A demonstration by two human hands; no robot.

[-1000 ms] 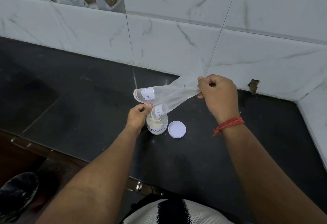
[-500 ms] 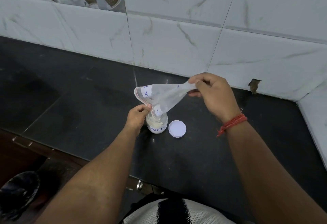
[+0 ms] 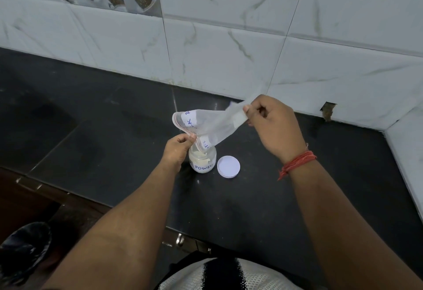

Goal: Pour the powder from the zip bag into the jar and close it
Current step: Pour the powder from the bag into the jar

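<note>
A clear zip bag (image 3: 212,125) with white labels hangs tilted, its open mouth pointing down over a small glass jar (image 3: 202,160) marked "POWD". Pale powder fills most of the jar and clings at its rim. My left hand (image 3: 178,149) pinches the bag's mouth edge right beside the jar's opening. My right hand (image 3: 272,125) pinches the bag's raised bottom end, up and to the right. The bag looks nearly empty. A white round lid (image 3: 228,166) lies flat on the black counter just right of the jar.
The black stone counter (image 3: 103,129) runs to a white marble-tile wall (image 3: 229,49) at the back and a side wall (image 3: 409,157) at the right. A small hole (image 3: 327,112) shows at the wall's base. The counter's front edge (image 3: 68,194) lies near my body.
My right hand has shifted its hold on the bag's bottom end, from a fist to a fingertip pinch, and lifted it slightly. My left hand and the jar stay put.
</note>
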